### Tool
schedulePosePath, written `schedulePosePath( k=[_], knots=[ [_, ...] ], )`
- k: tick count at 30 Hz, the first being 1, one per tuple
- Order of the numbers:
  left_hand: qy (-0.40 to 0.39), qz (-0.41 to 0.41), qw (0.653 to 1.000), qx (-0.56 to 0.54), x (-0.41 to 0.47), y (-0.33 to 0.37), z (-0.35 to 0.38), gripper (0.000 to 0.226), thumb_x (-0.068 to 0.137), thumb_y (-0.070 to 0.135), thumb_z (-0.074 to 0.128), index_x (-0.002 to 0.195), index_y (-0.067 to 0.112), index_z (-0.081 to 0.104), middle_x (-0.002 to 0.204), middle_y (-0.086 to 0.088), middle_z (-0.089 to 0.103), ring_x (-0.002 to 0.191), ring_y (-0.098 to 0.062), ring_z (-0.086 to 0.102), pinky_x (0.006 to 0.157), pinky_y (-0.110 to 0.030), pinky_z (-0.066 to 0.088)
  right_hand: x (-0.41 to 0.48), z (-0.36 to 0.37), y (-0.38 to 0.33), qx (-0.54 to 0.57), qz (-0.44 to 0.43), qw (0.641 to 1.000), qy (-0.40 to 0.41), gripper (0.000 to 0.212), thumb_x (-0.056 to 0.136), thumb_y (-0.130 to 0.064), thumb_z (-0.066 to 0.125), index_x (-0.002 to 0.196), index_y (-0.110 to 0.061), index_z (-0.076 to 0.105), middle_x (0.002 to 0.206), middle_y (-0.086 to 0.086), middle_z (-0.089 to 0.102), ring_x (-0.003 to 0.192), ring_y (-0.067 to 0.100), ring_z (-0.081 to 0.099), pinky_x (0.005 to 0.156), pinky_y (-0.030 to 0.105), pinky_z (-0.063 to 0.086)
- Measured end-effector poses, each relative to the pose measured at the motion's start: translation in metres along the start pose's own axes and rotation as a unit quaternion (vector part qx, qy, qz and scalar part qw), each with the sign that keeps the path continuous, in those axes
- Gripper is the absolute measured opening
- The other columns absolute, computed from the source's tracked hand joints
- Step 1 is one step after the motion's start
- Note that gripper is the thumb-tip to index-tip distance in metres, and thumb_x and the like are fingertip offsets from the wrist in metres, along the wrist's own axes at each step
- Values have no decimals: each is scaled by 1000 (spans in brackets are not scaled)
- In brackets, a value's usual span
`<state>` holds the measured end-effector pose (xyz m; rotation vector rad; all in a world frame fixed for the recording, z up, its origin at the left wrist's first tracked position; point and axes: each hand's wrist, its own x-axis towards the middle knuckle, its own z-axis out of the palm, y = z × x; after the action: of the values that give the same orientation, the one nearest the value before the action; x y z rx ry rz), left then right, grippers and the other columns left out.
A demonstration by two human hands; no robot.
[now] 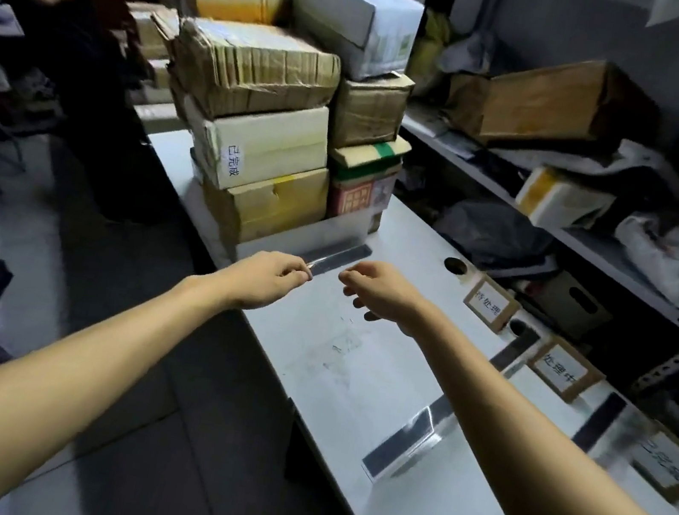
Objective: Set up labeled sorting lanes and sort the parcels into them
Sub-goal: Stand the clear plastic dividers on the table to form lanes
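Seemingly late in setup: three labels (566, 370) down, this side of the stack (266, 146). Pinching a strip (340, 255) just before the stack with left hand (266, 279); right hand (381, 293) loosely curled, apparently empty. Sorting not begun.

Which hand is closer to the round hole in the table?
Right. The right hand is close to the round hole, on its near side; the left hand, pinching the tape strip, is farther off, beyond the right hand.
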<state>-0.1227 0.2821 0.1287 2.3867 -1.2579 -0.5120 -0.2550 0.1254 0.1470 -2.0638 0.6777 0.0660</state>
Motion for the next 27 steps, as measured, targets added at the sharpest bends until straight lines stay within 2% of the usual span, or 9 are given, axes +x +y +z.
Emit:
schedulePosePath(
  k=[4, 7, 10, 13, 16, 18, 20, 22, 27],
  knots=[
    [0, -3, 1000, -27, 32, -33, 0, 28, 103, 33, 43, 121, 26, 63, 113, 8, 63, 94, -10, 57, 80, -25, 40, 54, 8, 0, -19, 9, 1000, -11, 32, 100, -25, 48, 116, -2, 64, 120, 24, 65, 83, 21, 54, 73, 39, 53],
    [-11, -11, 999, -34, 64, -58, -3, 31, 103, 32, 42, 127, 24, 60, 122, 8, 60, 108, -11, 55, 89, -27, 43, 106, 14, 1, -18, 19, 999, -21, 35, 100, -26, 47, 119, -2, 62, 120, 24, 65, 91, 27, 63, 84, 46, 58],
    [-21, -21, 999, -32, 105, -89, -9, 33, 103, 32, 43, 132, 26, 56, 132, 3, 58, 117, -14, 54, 99, -35, 46, 166, 22, -2, 24, 38, 999, -23, 35, 101, -27, 47, 120, -1, 62, 118, 23, 65, 100, 31, 66, 84, 49, 60],
    [-48, 4, 998, 28, 144, -106, -9, 38, 102, 29, 45, 138, 21, 51, 143, -3, 49, 133, -18, 41, 111, -36, 34, 219, 31, 0, 124, 98, 987, -29, 32, 101, -26, 51, 122, -3, 59, 120, 20, 64, 96, 28, 65, 80, 46, 61],
    [-54, 25, 996, 69, 179, -114, -4, 42, 102, 29, 44, 144, 21, 46, 155, -6, 34, 144, -20, 24, 117, -37, 23, 266, 38, 4, 244, 181, 953, -10, 37, 99, -24, 58, 129, -4, 52, 122, 19, 63, 90, 29, 67, 71, 44, 62],
    [-86, 21, 993, 77, 194, -115, 2, 44, 102, 30, 43, 146, 22, 42, 158, -9, 28, 147, -24, 20, 119, -40, 22, 283, 43, 8, 254, 204, 945, -1, 33, 98, -24, 61, 122, -3, 51, 117, 19, 64, 88, 31, 68, 76, 49, 62],
    [-106, 33, 988, 105, 204, -116, 7, 42, 101, 32, 43, 142, 22, 45, 154, -10, 34, 143, -25, 26, 115, -43, 29, 297, 50, 12, 268, 213, 939, 11, 28, 98, -24, 62, 114, -3, 51, 112, 21, 64, 97, 39, 69, 85, 55, 59],
    [-94, 49, 987, 119, 209, -118, 6, 42, 101, 32, 43, 141, 21, 46, 147, -8, 43, 135, -24, 35, 111, -41, 35, 305, 56, 15, 282, 217, 934, 16, 30, 97, -24, 63, 113, 2, 57, 108, 24, 66, 100, 43, 69, 85, 58, 58],
    [-99, 71, 986, 114, 215, -124, 0, 37, 100, 30, 43, 135, 22, 55, 141, -3, 48, 129, -20, 43, 107, -39, 40, 309, 69, 21, 297, 228, 927, 19, 27, 100, -23, 55, 112, 1, 60, 100, 21, 69, 90, 36, 71, 73, 47, 62]
  ],
)
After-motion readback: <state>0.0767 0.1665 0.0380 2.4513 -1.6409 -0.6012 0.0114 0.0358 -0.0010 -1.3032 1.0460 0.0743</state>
